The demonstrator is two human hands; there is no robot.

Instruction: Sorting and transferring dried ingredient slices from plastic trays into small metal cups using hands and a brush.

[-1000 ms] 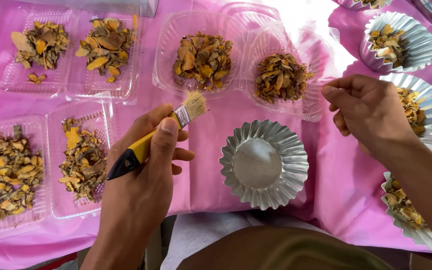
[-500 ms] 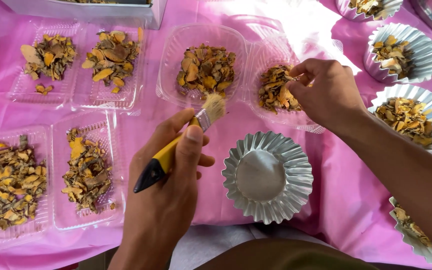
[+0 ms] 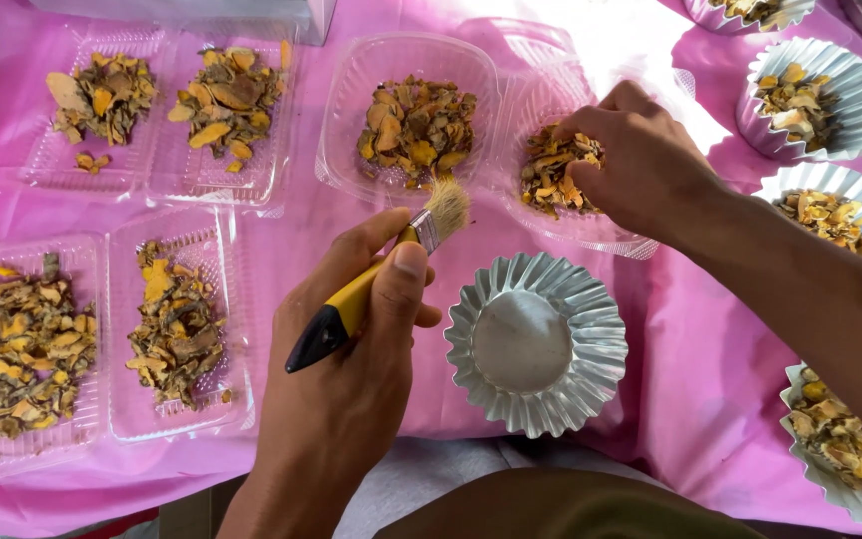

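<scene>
Bench's covered in a pink cloth (image 3: 281,250). Clear plastic trays (image 3: 172,319) of dried yellow-brown chips fill the left and top, fluted foil cups (image 3: 830,90) hold more on the right. An empty foil cup (image 3: 536,344) sits centre. Left hand (image 3: 351,369) is wrapped around a yellow-handled brush (image 3: 376,279); right hand (image 3: 641,165) pinches chips in the upper-middle tray (image 3: 571,190).

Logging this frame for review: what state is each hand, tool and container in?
left hand: closed around brush, held above cloth
brush: tilted, bristles up
right hand: fingers reaching into dried pieces in round clear tray
empty foil cup: upright, nothing inside
foil cups at right: filled
square clear trays: open, filled
</scene>
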